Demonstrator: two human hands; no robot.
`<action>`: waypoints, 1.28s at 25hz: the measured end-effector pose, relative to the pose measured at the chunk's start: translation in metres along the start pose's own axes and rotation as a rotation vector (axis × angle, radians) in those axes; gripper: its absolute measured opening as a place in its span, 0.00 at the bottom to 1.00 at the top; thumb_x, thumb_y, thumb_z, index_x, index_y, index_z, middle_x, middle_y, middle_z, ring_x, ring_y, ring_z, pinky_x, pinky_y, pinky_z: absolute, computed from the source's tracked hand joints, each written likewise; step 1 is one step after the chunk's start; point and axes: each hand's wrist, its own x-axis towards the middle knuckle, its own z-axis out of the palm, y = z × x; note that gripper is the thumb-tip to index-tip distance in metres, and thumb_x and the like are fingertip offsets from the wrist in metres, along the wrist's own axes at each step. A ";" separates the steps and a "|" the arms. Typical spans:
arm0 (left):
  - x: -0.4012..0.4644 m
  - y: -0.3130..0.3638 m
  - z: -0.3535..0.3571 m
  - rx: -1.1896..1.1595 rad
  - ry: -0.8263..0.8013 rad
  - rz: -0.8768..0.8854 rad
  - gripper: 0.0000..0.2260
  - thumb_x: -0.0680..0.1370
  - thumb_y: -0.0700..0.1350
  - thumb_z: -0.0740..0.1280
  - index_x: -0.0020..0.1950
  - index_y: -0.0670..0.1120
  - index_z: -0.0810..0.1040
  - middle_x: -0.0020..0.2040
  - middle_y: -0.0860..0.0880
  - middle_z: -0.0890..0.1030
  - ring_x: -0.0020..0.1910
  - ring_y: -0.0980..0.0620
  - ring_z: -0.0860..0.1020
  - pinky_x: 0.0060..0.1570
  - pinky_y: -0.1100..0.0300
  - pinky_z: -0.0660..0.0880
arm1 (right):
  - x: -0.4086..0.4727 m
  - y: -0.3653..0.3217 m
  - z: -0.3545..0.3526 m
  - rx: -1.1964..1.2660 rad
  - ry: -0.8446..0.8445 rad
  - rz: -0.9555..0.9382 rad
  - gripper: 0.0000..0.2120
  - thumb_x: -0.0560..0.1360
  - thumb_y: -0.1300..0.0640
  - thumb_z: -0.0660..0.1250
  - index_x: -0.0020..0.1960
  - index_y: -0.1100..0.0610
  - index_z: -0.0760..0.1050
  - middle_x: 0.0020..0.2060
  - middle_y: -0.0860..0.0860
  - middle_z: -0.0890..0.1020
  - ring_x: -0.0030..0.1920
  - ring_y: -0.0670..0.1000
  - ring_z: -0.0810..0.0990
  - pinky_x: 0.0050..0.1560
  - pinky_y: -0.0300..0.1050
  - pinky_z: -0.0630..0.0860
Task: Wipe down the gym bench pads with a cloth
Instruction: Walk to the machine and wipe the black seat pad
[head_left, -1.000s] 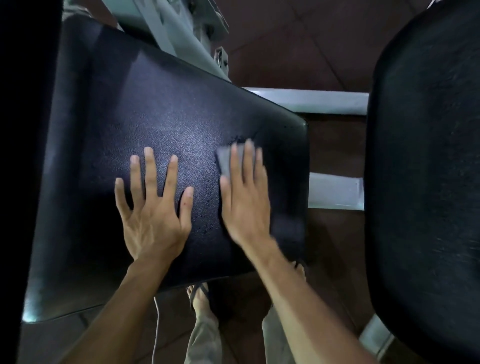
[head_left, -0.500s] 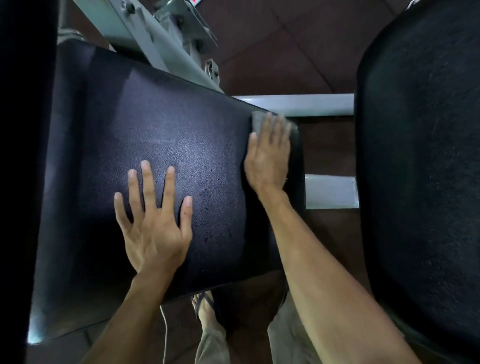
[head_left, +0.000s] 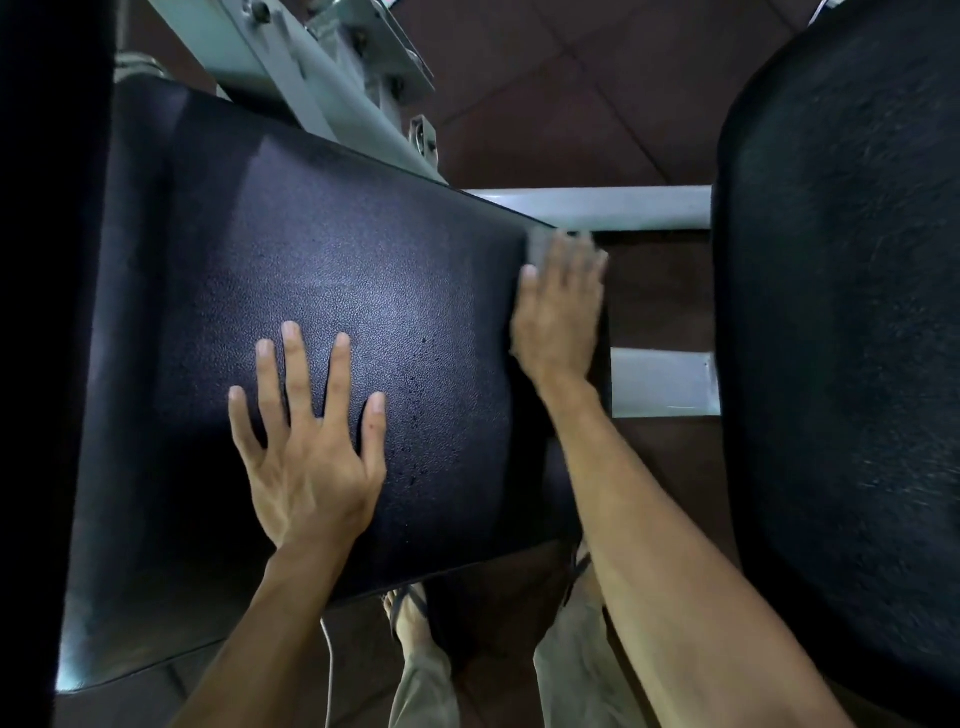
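Note:
A black textured bench pad (head_left: 322, 291) fills the left and middle of the view. My left hand (head_left: 306, 447) lies flat on it with fingers spread, holding nothing. My right hand (head_left: 558, 306) presses flat at the pad's far right corner, over a grey cloth (head_left: 540, 244); only a blurred bit of the cloth shows beyond the fingertips. Small dark droplets (head_left: 415, 415) speckle the pad between the hands.
A second black pad (head_left: 841, 338) stands close on the right. Pale grey metal frame bars (head_left: 587, 208) run behind and between the pads, with a bracket (head_left: 332, 67) at the top. My feet in sandals (head_left: 410, 618) stand on the brown tiled floor below.
My right hand slid the cloth from the pad's middle out to its far right corner and now sits at the edge. My left hand stayed in place.

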 end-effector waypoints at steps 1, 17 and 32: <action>0.001 0.000 0.000 -0.003 0.006 -0.003 0.27 0.82 0.59 0.50 0.80 0.55 0.54 0.82 0.48 0.47 0.81 0.47 0.46 0.78 0.43 0.45 | -0.010 -0.020 0.006 -0.039 -0.016 -0.146 0.30 0.83 0.44 0.37 0.80 0.57 0.51 0.80 0.59 0.52 0.80 0.61 0.48 0.78 0.61 0.53; 0.001 0.000 0.002 0.011 0.014 -0.024 0.25 0.83 0.57 0.49 0.80 0.57 0.53 0.82 0.48 0.48 0.81 0.47 0.47 0.78 0.42 0.47 | -0.045 -0.054 0.004 0.035 -0.126 -0.288 0.28 0.83 0.47 0.45 0.81 0.56 0.48 0.81 0.57 0.48 0.80 0.61 0.43 0.78 0.62 0.51; -0.006 0.075 0.019 0.002 -0.040 0.196 0.28 0.84 0.56 0.49 0.81 0.49 0.48 0.82 0.43 0.45 0.81 0.45 0.44 0.78 0.43 0.43 | -0.117 0.061 -0.003 0.055 -0.081 -0.155 0.27 0.84 0.45 0.46 0.81 0.52 0.50 0.81 0.55 0.47 0.81 0.53 0.43 0.81 0.54 0.46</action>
